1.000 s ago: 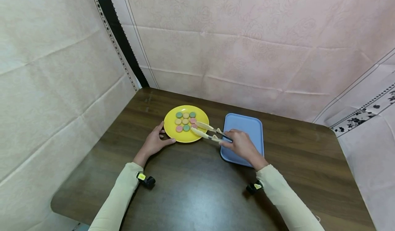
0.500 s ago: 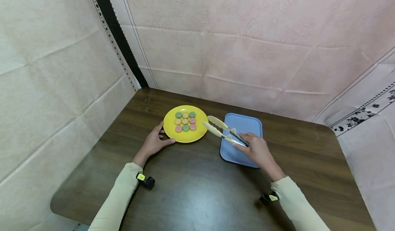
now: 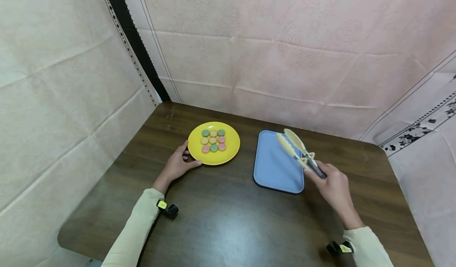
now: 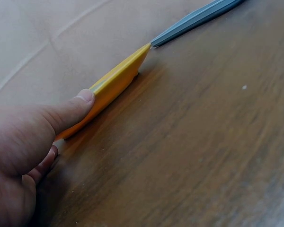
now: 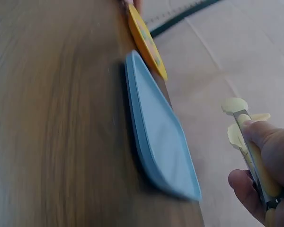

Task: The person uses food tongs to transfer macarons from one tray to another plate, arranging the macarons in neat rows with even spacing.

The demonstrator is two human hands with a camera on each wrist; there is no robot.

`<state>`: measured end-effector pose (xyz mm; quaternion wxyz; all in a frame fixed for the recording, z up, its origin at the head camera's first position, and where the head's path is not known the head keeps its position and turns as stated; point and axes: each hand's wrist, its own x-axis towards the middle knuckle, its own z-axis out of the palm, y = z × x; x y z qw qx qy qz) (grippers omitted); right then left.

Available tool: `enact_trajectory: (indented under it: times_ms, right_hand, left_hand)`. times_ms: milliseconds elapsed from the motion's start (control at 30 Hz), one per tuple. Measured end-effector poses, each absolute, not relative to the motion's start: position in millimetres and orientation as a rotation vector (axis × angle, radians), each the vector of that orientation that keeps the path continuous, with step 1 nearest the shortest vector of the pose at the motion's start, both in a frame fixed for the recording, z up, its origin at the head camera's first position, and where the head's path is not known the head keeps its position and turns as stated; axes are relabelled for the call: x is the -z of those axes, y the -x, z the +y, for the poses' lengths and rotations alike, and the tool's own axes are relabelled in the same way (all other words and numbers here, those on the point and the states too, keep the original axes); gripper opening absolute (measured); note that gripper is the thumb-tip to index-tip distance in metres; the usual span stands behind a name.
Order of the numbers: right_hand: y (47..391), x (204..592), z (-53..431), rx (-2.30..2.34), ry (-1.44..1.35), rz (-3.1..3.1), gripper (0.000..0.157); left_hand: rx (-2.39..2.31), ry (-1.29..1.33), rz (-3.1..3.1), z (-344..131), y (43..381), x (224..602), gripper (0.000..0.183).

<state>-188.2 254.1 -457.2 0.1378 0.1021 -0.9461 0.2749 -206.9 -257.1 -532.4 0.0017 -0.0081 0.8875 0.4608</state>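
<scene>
On the yellow plate (image 3: 233, 148) several small round macaron-like pieces (image 3: 213, 140) in green, pale yellow and pink lie in rows. My left hand (image 3: 175, 166) holds the plate's left rim. In the left wrist view its thumb (image 4: 80, 101) lies on the rim, with fingers curled below. My right hand (image 3: 333, 184) grips a pair of tongs (image 3: 309, 162) with cream tips, also seen in the right wrist view (image 5: 255, 161). The tips are apart with nothing visible between them, above the right side of the blue tray (image 3: 274, 168). The tray's visible surface is bare.
The dark wooden table (image 3: 228, 219) carries the plate and tray, with a gap between them. A pale cloth backdrop (image 3: 270, 73) hangs along the table's back edge, and another cloth (image 3: 71, 100) hangs at the left.
My right hand has carried the tongs rightward, from over the plate's pink pieces to above the tray's right side. My left hand stays at the plate, and the pieces keep their places.
</scene>
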Motion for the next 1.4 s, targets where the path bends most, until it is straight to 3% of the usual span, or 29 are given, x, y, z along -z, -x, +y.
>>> enact_trajectory:
  times_ms: [500, 800, 1100, 1400]
  right_hand:
    - [179.5, 481.5, 334.3, -0.634, -0.075, -2.746, 0.04]
    - [179.1, 496.1, 347.8, -0.646, 0.056, -2.834, 0.059]
    - [178.9, 503.2, 349.7, -0.617, 0.091, -2.864, 0.059]
    - [179.3, 502.2, 345.8, -0.516, 0.175, -2.934, 0.087]
  left_hand:
    - [-1.439, 0.014, 2.791, -262.6, 205.9, 533.2, 0.115]
    - [-1.429, 0.01, 2.794, -259.6, 205.6, 534.3, 0.114]
    - [-1.437, 0.008, 2.782, -258.7, 206.9, 533.9, 0.115]
    - [-1.442, 0.009, 2.783, -258.4, 207.8, 533.6, 0.115]
